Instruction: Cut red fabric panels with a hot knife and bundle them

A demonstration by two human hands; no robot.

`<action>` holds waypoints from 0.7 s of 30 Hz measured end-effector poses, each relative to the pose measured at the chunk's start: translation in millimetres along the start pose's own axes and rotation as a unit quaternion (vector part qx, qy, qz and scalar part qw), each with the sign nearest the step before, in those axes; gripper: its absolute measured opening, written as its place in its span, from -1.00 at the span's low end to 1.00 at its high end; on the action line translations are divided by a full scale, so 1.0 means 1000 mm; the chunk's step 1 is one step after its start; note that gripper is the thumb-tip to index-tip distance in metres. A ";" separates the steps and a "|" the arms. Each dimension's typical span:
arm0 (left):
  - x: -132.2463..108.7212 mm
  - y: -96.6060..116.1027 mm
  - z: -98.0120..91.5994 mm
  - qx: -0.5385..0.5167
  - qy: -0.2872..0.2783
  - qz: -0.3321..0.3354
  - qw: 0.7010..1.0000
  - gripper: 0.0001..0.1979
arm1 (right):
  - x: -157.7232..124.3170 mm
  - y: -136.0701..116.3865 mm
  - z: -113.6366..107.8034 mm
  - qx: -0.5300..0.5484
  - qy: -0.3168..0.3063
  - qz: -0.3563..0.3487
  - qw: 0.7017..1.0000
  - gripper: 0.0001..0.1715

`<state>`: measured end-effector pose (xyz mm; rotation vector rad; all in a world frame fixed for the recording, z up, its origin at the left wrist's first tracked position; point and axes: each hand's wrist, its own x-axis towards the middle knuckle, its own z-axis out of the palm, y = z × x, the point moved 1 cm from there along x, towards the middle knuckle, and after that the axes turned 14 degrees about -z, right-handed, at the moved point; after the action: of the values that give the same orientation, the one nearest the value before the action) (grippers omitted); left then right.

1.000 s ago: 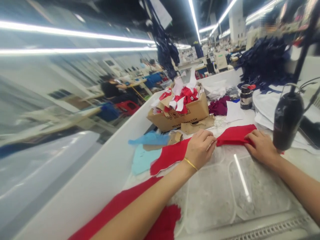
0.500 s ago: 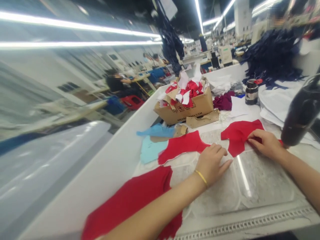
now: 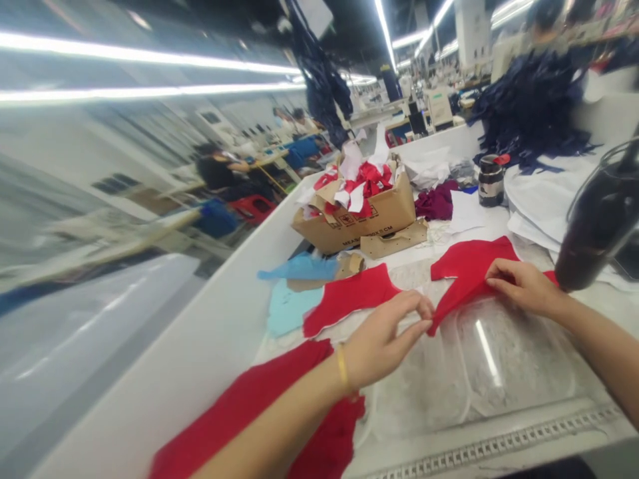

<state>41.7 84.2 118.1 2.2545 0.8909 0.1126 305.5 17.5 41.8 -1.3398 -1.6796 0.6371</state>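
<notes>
My left hand (image 3: 392,332), with a yellow band at the wrist, pinches the pointed tip of a red fabric piece (image 3: 466,266). The cloth is stretched between my two hands. My right hand (image 3: 519,283) grips the same piece farther right, thumb and fingers closed on its edge. Another red fabric piece (image 3: 349,296) with a pale edge lies flat just beyond my left hand. A larger red cloth (image 3: 249,399) rests at the lower left, partly hidden under my left forearm.
A cardboard box (image 3: 359,223) full of red and white scraps stands at the back. Light blue pieces (image 3: 294,306) lie left of it. A dark machine part (image 3: 599,226) juts in at right, near a jar (image 3: 490,181). A measuring tape (image 3: 489,447) runs along the front edge.
My left hand has moved left and nearer me and taken hold of the red piece's tip, pulling it out toward the left. My right hand still holds its edge.
</notes>
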 end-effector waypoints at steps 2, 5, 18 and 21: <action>-0.021 0.004 -0.020 -0.098 -0.110 -0.085 0.985 -0.76 | -0.003 -0.013 -0.001 0.120 -0.094 0.027 0.988 -0.76; -0.043 -0.003 -0.033 -0.184 -0.223 -0.197 0.937 -0.59 | -0.006 -0.026 -0.002 0.217 -0.195 0.046 0.955 -0.65; -0.049 -0.071 0.023 0.218 0.153 -0.037 0.963 -0.76 | -0.003 -0.006 0.021 -0.049 -0.172 0.067 0.982 -0.88; -0.059 -0.064 0.035 0.261 0.154 0.098 0.948 -0.64 | -0.004 -0.004 0.021 -0.059 -0.166 0.077 0.981 -0.88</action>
<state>-28.0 59.9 60.6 2.8777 0.9341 0.3645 285.9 15.3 33.9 -1.5223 -1.9147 0.9034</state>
